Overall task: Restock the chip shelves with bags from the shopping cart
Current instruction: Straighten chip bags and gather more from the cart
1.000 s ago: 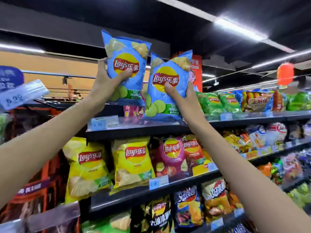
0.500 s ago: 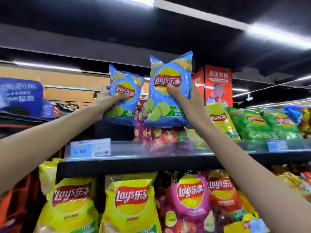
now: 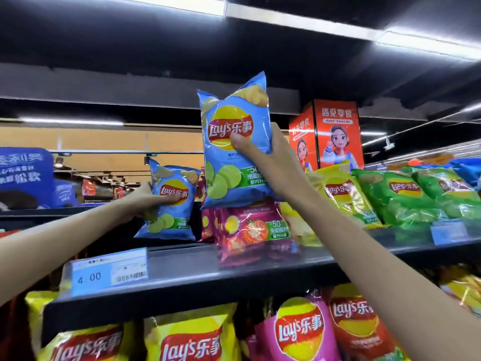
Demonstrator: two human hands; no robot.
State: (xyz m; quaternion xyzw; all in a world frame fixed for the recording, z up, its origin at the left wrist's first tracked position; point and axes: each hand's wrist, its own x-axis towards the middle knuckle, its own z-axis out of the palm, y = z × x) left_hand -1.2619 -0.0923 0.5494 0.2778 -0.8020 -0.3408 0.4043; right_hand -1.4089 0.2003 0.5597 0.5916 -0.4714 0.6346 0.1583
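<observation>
While both hands grip blue bags, left bag [image 3: 171, 201] has dropped onto top shelf [image 3: 234, 264].

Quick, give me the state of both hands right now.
Left hand: grips the smaller-looking blue chip bag on the top shelf.
Right hand: grips the raised blue chip bag.

The two held bags [image 3: 235, 142] [image 3: 170, 201] are light blue with a red-and-yellow logo and green slices. The tomato bag [image 3: 256, 230] is magenta; the bags at right [image 3: 398, 199] are green.
</observation>
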